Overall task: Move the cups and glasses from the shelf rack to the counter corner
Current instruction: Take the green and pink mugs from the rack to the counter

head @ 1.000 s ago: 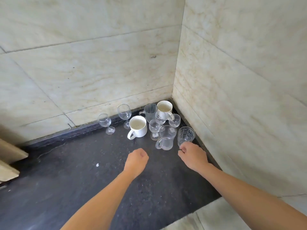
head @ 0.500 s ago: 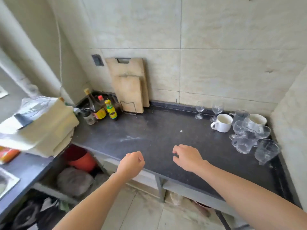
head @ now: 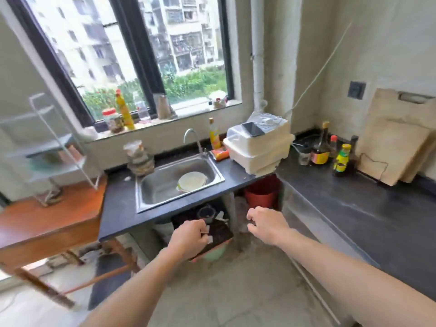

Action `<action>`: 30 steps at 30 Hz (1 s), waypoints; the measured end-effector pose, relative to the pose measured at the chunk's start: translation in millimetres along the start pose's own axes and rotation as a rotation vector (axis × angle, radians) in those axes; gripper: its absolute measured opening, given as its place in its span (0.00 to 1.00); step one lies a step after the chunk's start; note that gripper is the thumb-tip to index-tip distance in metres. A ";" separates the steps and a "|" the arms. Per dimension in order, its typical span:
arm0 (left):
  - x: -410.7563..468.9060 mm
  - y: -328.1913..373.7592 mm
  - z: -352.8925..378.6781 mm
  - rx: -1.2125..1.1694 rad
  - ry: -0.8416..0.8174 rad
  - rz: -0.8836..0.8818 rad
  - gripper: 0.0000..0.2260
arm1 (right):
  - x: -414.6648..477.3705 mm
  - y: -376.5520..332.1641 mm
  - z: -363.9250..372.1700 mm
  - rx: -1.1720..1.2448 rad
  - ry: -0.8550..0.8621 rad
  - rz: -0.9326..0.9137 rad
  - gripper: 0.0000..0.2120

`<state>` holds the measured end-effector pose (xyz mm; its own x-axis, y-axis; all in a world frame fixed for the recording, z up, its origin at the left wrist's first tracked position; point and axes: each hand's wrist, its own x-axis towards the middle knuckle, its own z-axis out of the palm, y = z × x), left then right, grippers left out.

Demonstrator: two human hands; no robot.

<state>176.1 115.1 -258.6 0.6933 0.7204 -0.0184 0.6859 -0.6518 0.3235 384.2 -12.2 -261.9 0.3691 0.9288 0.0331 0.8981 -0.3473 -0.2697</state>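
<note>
A white wire shelf rack (head: 52,147) stands blurred at the far left on a wooden table (head: 47,223); a few things sit on its shelves, too smeared to name. Both my hands hang in mid-air over the floor in front of the sink counter. My left hand (head: 190,238) is curled into a loose fist and holds nothing. My right hand (head: 267,226) has its fingers bent and slightly apart, also with nothing in it. The counter corner with the cups and glasses is out of view to the right.
A steel sink (head: 174,182) holds a pale plate. A white stacked container (head: 259,147) sits at the counter's bend. Sauce bottles (head: 330,152) and wooden cutting boards (head: 396,140) line the right counter (head: 368,208). A red bucket (head: 260,197) stands below.
My view has swung left, away from the corner with the cups and glasses, to the sink and window. Both hands have left the counter and hang over the floor.
</note>
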 end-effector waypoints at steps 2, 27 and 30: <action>-24.6 -59.2 -24.1 0.006 0.010 -0.061 0.05 | 21.2 -63.8 15.2 0.014 -0.015 -0.073 0.15; -49.5 -486.4 -192.6 -0.049 0.239 -0.575 0.03 | 303.4 -527.1 122.6 0.071 -0.096 -0.635 0.14; -19.9 -528.6 -215.0 -0.038 0.255 -0.603 0.03 | 357.7 -561.4 127.0 0.079 -0.102 -0.662 0.15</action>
<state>-247.7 496.3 -225.8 0.1119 0.9936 0.0157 0.9264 -0.1100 0.3600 -18.3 531.5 -221.0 -0.2807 0.9515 0.1255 0.9055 0.3059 -0.2940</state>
